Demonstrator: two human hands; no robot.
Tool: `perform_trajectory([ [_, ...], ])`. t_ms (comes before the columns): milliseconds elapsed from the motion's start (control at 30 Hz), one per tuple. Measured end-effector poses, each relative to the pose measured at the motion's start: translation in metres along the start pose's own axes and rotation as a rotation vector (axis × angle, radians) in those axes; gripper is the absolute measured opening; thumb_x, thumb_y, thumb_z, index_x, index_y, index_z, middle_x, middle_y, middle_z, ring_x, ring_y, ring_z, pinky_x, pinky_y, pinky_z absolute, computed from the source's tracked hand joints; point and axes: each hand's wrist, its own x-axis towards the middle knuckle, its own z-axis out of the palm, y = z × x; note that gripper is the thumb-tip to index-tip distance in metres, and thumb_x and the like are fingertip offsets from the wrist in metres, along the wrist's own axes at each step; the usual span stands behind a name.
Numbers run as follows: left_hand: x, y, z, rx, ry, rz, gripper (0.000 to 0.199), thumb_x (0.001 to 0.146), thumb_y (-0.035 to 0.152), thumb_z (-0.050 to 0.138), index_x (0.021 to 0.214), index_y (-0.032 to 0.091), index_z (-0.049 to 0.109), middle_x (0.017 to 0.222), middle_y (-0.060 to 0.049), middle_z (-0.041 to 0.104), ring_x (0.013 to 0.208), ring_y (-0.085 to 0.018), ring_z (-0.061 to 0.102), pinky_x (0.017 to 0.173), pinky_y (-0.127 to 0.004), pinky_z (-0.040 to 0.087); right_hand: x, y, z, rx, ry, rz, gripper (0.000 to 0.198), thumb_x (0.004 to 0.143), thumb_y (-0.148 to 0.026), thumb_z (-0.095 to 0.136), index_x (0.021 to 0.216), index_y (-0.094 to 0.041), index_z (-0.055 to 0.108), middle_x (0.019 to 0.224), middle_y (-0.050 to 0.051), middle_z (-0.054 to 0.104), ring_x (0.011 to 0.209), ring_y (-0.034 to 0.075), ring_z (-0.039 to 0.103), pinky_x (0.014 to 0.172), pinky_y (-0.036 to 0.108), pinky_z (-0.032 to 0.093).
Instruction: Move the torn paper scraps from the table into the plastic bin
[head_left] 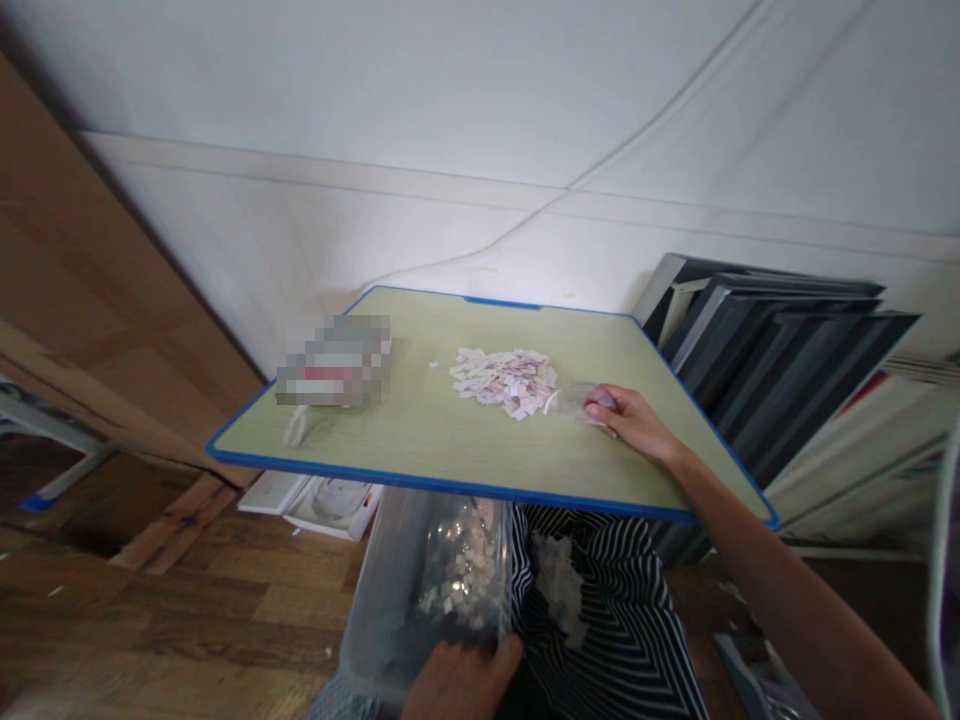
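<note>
On the tabletop, a loose pile of small white paper pieces (506, 380) lies near the middle. My right hand (634, 420) is closed on a clear round plastic container (571, 401), which rests at the right edge of the pile, its far side touching or nearly touching the pieces. Below the table's front edge, my left hand (463, 682) grips the near rim of a translucent plastic bin (382, 600). Inside that bin is a shiny clear bag of small pale pieces (465, 565). More pale pieces (561, 590) lie on the striped cloth over my lap.
The light green table (420, 440) has a blue edge. A blurred-out item (334, 360) stands on its left side. Dark flat panels (780, 350) lean against the wall at right. A large cardboard box (112, 270) stands left, and an open white box (330, 505) lies below.
</note>
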Motion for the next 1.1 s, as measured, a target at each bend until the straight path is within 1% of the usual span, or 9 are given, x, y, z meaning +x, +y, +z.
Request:
perform_trajectory([
  [100,-0.0002,0.0003,-0.0017,0.001,-0.022,0.011,0.034,0.08,0.015,0.042,0.113,0.016,0.046,0.091,-0.012,0.063,0.08,-0.029,0.059,0.065,-0.036,0.045,0.0044,0.0069,-0.001,0.025,0.179,0.019,0.029,0.067,-0.043,0.06,0.072,-0.017,0.049,0.045,-0.007,0.037,0.039,0.005,0.031,0.038,0.02,0.023],
  [167,-0.0004,0.0003,-0.0014,0.005,-0.027,0.004,0.037,0.078,0.013,0.043,0.114,0.016,0.045,0.093,-0.012,0.062,0.082,-0.029,0.058,0.067,-0.037,0.045,0.0059,0.0095,-0.0021,0.047,0.286,0.028,0.028,0.064,-0.041,0.062,0.07,-0.016,0.051,0.05,-0.004,0.045,0.04,0.006,0.033,0.038,0.021,0.024],
  [233,-0.0009,0.0003,0.0001,-0.01,-0.013,0.002,0.04,0.076,0.011,0.044,0.115,0.017,0.045,0.096,-0.012,0.061,0.084,-0.028,0.058,0.069,-0.036,0.044,0.0056,0.0092,-0.0027,0.061,0.337,0.027,0.027,0.062,-0.04,0.063,0.071,-0.016,0.055,0.061,0.001,0.055,0.044,0.007,0.037,0.04,0.022,0.026],
  [300,-0.0017,0.0002,0.002,-0.025,0.019,0.0,0.04,0.075,0.01,0.044,0.115,0.018,0.045,0.096,-0.011,0.061,0.085,-0.028,0.057,0.07,-0.036,0.044,0.0043,0.0067,-0.0027,0.044,0.304,0.03,0.025,0.061,-0.038,0.064,0.07,-0.015,0.057,0.066,0.003,0.059,0.048,0.009,0.041,0.043,0.023,0.03],
  [433,-0.0032,0.0005,0.0031,-0.012,0.017,-0.006,0.039,0.076,0.008,0.042,0.113,0.019,0.046,0.095,-0.01,0.061,0.083,-0.028,0.057,0.068,-0.036,0.044,0.0017,0.0013,-0.0016,-0.006,0.181,0.043,0.023,0.058,-0.035,0.067,0.065,-0.014,0.058,0.057,0.001,0.054,0.05,0.01,0.042,0.047,0.024,0.032],
  [567,-0.0036,0.0008,0.0017,-0.007,0.026,-0.005,0.039,0.075,0.008,0.042,0.113,0.017,0.045,0.096,-0.011,0.061,0.084,-0.028,0.057,0.068,-0.036,0.043,0.0017,0.0008,-0.0007,-0.015,0.229,0.021,0.024,0.06,-0.037,0.065,0.065,-0.014,0.059,0.054,-0.001,0.052,0.047,0.009,0.039,0.045,0.023,0.03],
  [833,-0.0046,0.0018,-0.0015,-0.055,0.042,-0.017,0.038,0.079,0.01,0.042,0.116,0.02,0.044,0.098,-0.009,0.06,0.087,-0.025,0.056,0.072,-0.033,0.042,0.0011,0.0054,-0.0008,-0.046,0.199,-0.016,0.024,0.06,-0.037,0.066,0.065,-0.014,0.061,0.053,-0.001,0.055,0.046,0.009,0.042,0.044,0.023,0.031],
  [933,-0.0045,0.0029,-0.004,-0.032,-0.011,-0.02,0.038,0.077,0.008,0.042,0.114,0.018,0.044,0.097,-0.01,0.061,0.084,-0.026,0.057,0.069,-0.034,0.043,0.001,0.0055,-0.0001,-0.078,0.186,-0.028,0.024,0.062,-0.037,0.065,0.065,-0.014,0.061,0.052,0.0,0.054,0.045,0.009,0.041,0.043,0.023,0.03],
  [1100,-0.0046,0.0035,-0.0054,-0.009,-0.014,-0.021,0.038,0.078,0.009,0.042,0.115,0.018,0.043,0.098,-0.01,0.06,0.087,-0.026,0.057,0.07,-0.034,0.043,0.0021,0.0025,0.002,-0.12,0.202,-0.038,0.026,0.063,-0.039,0.063,0.066,-0.013,0.06,0.053,0.0,0.053,0.044,0.008,0.038,0.043,0.023,0.029],
])
